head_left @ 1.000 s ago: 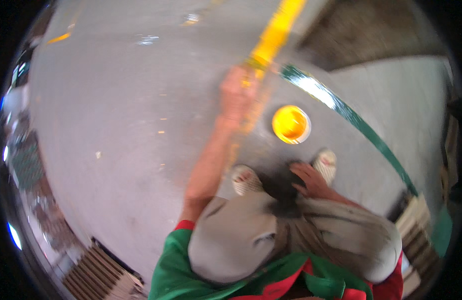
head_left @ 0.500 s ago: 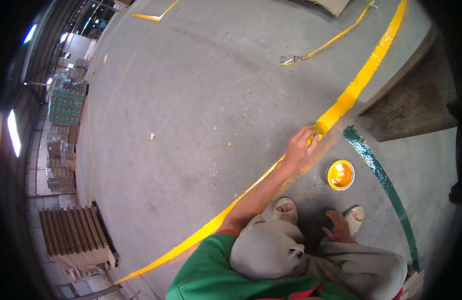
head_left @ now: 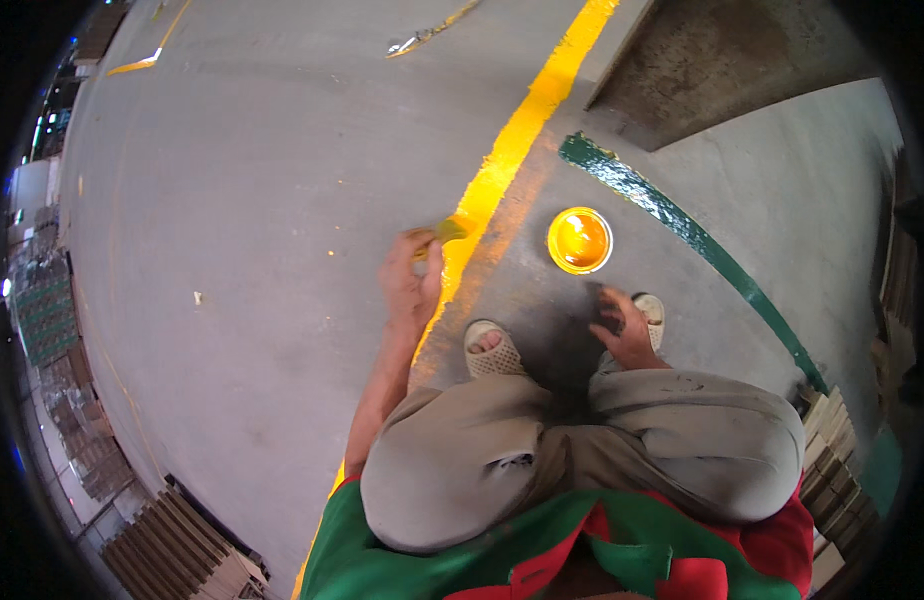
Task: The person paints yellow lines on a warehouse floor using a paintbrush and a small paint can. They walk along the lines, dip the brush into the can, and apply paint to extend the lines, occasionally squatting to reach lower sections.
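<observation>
Under the person lies a big grey concrete floor (head_left: pixel 232 200), w/ small yellow specks on it. On it runs a long bright yellow painted line (head_left: pixel 517 130), from the top of the view down to the person's body. It looks thick & shiny near the top; by the feet it is thin, w/ a wide dull smear beside it. To the right, a dark green painted stripe (head_left: pixel 682 225) curves off toward the right edge. It starts near a rough grey slab (head_left: pixel 722 60) at the top right.

The person squats: grey-brown trousers (head_left: pixel 482 460) on bent knees, green & red shirt (head_left: pixel 542 550) at the bottom, pale slip-on sandals (head_left: pixel 497 350) on both feet. Stacks of wood slats (head_left: pixel 172 540) sit at the lower left & more at the right rim.

Between the yellow line & the green stripe sits a small round tin of yellow paint (head_left: pixel 579 240), open, near the right foot.

The left hand (head_left: pixel 410 285) is curled around a small paint brush w/ yellow bristles (head_left: pixel 444 232). The brush tip touches the yellow line's left edge. The right hand (head_left: pixel 624 328) rests low by the right sandal, fingers bent, holding nothing I can see; it looks dark w/ dirt.
</observation>
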### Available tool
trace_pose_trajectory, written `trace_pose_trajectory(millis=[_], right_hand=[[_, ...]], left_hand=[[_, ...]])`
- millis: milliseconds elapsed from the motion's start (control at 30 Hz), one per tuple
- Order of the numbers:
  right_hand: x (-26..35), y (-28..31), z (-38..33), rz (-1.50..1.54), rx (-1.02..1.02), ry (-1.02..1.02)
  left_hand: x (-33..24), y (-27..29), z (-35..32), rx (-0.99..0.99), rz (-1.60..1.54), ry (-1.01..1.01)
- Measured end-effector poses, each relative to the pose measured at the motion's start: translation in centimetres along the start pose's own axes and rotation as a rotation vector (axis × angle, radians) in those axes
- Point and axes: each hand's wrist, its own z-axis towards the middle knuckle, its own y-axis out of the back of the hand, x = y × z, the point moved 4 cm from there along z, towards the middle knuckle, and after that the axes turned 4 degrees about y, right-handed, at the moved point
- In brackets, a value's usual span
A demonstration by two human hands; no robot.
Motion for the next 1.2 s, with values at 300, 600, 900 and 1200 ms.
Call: trace_pose_trajectory(millis=[300,600,900,1200], right_hand=[[0.6,0.8,6.6,-0.208,-0.100,0.083],[1.4,0.7,9.6,-0.344,-0.143,0.262],[-2.8,0.2,10.5,-0.567,-0.165,0.462],[-2.7,-0.2,11.5,-0.410,-0.107,0.283]], left_hand=[[-2.5,2.4,-4.6,-0.277,-0.257,0.293],[-5.7,4.1,-5.8,-0.436,-0.461,0.351],[-5.6,4.5,-6.5,-0.446,-0.392,0.369],[-6.0,2.5,-5.8,-0.396,-0.374,0.406]])
